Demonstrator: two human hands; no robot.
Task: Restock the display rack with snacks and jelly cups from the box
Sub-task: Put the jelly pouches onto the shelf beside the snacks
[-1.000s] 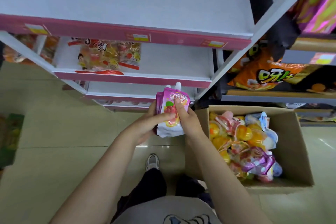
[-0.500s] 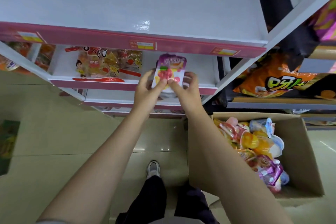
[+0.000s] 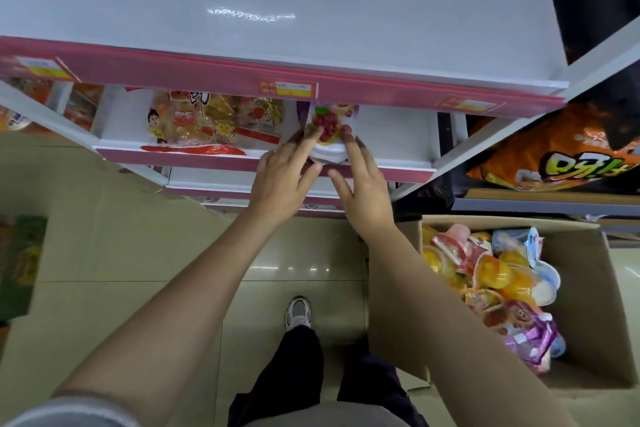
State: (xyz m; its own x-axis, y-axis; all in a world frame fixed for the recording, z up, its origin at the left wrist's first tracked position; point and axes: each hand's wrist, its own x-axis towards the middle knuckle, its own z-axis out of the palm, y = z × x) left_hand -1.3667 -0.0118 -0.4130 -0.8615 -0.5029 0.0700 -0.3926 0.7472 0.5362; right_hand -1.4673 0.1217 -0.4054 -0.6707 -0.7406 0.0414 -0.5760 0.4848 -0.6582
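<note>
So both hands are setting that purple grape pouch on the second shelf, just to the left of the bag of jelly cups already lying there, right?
Not quite. In the head view both the left hand and the right hand do set the purple grape pouch on the second shelf, but it goes to the right of the bag of jelly cups, not the left.

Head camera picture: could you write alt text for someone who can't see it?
Both hands, left hand and right hand, set a purple jelly pouch on a pink-edged shelf, beside bagged snacks. A cardboard box of jelly cups sits lower right.
</note>
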